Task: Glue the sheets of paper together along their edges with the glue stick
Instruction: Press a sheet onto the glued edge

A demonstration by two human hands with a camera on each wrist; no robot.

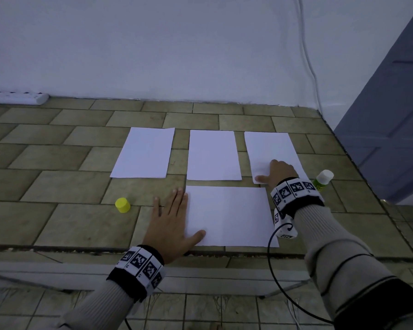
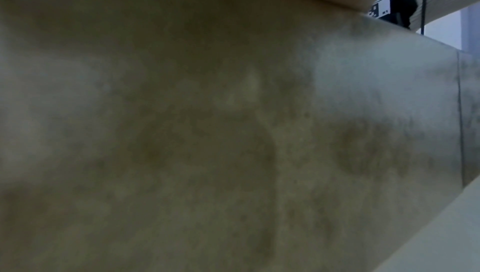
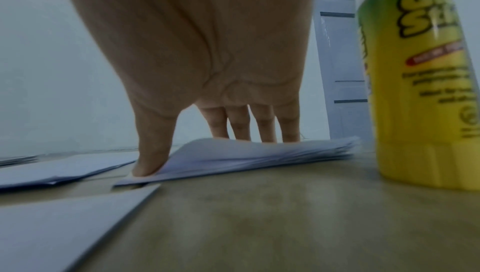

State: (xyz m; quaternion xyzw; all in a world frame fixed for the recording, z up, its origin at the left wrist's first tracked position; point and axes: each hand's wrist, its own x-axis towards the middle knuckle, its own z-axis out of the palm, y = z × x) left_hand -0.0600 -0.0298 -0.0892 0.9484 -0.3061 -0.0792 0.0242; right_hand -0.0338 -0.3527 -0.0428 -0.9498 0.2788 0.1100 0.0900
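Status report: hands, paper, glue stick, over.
Left hand flat, thumb on near sheet. Right hand pressing right stack. Glue stick upright, uncapped, untouched. Nothing blocking.

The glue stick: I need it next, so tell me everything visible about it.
The glue stick stands upright on the tiled surface, just right of the right hand and the rightmost paper stack, touching neither. Its body is yellow shading to green, with a printed label and a ridged base in the right wrist view; its top is white. A separate yellow cap sits far left.
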